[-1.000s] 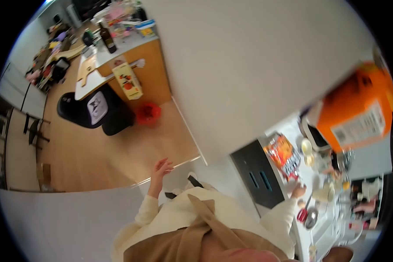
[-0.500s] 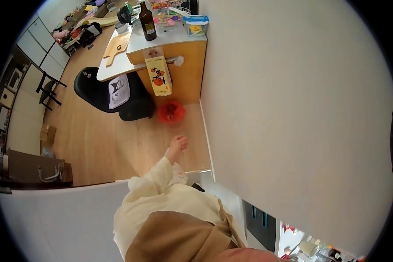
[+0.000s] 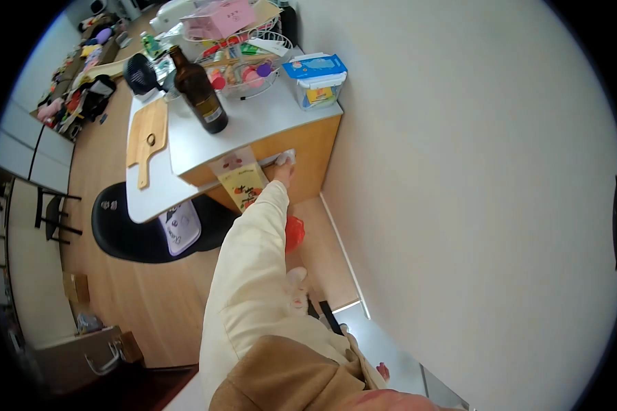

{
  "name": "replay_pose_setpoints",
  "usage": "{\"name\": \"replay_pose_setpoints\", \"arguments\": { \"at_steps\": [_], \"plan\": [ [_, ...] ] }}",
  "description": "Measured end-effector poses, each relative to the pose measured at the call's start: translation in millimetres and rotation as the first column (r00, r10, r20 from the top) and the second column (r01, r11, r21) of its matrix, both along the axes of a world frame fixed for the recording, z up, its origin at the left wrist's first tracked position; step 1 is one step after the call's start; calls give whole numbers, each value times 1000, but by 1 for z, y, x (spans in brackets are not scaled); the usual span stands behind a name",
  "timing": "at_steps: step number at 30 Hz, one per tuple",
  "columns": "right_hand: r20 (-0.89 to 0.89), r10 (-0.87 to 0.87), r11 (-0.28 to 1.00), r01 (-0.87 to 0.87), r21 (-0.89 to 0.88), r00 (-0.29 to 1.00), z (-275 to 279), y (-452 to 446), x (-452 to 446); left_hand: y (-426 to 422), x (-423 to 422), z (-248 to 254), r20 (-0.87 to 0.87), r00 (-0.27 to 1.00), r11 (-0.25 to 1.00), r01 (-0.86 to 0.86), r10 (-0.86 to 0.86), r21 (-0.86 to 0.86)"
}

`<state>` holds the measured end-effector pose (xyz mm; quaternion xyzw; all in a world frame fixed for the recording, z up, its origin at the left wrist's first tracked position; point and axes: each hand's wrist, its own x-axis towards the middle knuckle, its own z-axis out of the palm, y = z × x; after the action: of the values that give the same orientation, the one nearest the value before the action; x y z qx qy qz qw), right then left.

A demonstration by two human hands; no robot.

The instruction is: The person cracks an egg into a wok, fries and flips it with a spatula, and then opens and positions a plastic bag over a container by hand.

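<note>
My left hand (image 3: 283, 174) reaches out on a cream sleeve to the wooden side of the white-topped counter. Its fingers are closed at a crumpled white piece, tissue or thin plastic (image 3: 286, 157), by the rail there. Beside the hand hangs a yellow carton bag with orange fruit pictures (image 3: 244, 186), partly covered by my sleeve. Under the forearm a red plastic bag (image 3: 294, 233) shows on the floor, mostly hidden. Low at the right, my right hand (image 3: 382, 371) is small in view beside my body, its fingers unclear.
A brown bottle (image 3: 200, 96), a lidded clear box (image 3: 318, 85) and a wire basket (image 3: 247, 85) stand on the counter. A wooden cutting board (image 3: 148, 133) lies on the lower top. A black chair (image 3: 130, 229) stands below; a pale wall (image 3: 473, 171) rises at right.
My left hand has moved forward and up from above the floor to the crumpled white piece. The view has come closer to the counter, and my right hand has come into sight.
</note>
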<state>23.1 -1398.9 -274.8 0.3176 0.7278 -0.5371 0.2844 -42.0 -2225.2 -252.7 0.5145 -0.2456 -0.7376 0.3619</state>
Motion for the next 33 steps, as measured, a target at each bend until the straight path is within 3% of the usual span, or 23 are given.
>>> {"name": "replay_pose_setpoints", "arguments": {
  "at_steps": [1,2,4,7,8,9,11,13,14,15,16,17,19,22,23,25,27,30,33],
  "plan": [
    [-21,30,999,-29,32,999,39,-34,-1,-2,-9,-4,-139,978,988,-148,152,44],
    [-40,59,996,-57,66,997,80,-70,-2,-1,-11,-13,-70,991,992,-120,118,-36],
    [-45,107,984,-100,146,993,109,-101,2,2,-2,-25,80,995,979,-47,64,-197],
    [10,195,960,-193,204,981,119,-121,-6,19,27,-138,-83,991,929,-129,107,-347],
    [35,234,940,-235,246,972,122,-133,-12,49,45,-120,508,851,869,349,-136,-351],
    [-7,308,929,-300,217,951,120,-146,-21,87,59,-97,386,892,932,319,-234,-170],
    [-139,396,916,-382,121,908,133,-198,-39,149,79,-56,180,916,914,383,-358,-133],
    [-328,509,848,-529,32,796,161,-269,-63,194,74,36,130,858,854,510,-496,-105],
    [-427,472,833,-549,-71,771,175,-306,-72,213,69,49,81,844,803,531,-530,-271],
    [-514,517,785,-619,-35,685,194,-338,-80,226,66,75,214,740,653,666,-638,-360],
    [-651,392,775,-614,-147,651,213,-370,-82,236,60,114,348,617,465,775,-706,-429],
    [-667,456,754,-654,-62,589,245,-392,-87,246,51,144,479,490,251,842,-728,-478],
    [-810,539,694,-667,271,231,267,-400,-97,270,40,177,415,443,209,841,-794,-498],
    [-745,484,788,-598,144,459,271,-348,-92,298,31,217,317,327,149,866,-890,-477],
    [-731,362,857,-515,16,578,274,-332,-86,309,27,225,281,279,125,878,-918,-462],
    [-643,83,927,-296,-231,762,284,-298,-66,352,30,228,46,263,198,818,-964,-540],
    [-641,32,916,-279,-288,767,285,-257,-48,411,36,253,-114,239,261,786,-964,-561],
    [-555,-178,865,-140,-482,813,296,-204,-11,475,40,258,78,157,69,759,-985,-647],
    [-467,-435,620,-120,-775,770,289,-137,26,526,41,271,247,-24,-177,762,-969,-623]
  ]
}}
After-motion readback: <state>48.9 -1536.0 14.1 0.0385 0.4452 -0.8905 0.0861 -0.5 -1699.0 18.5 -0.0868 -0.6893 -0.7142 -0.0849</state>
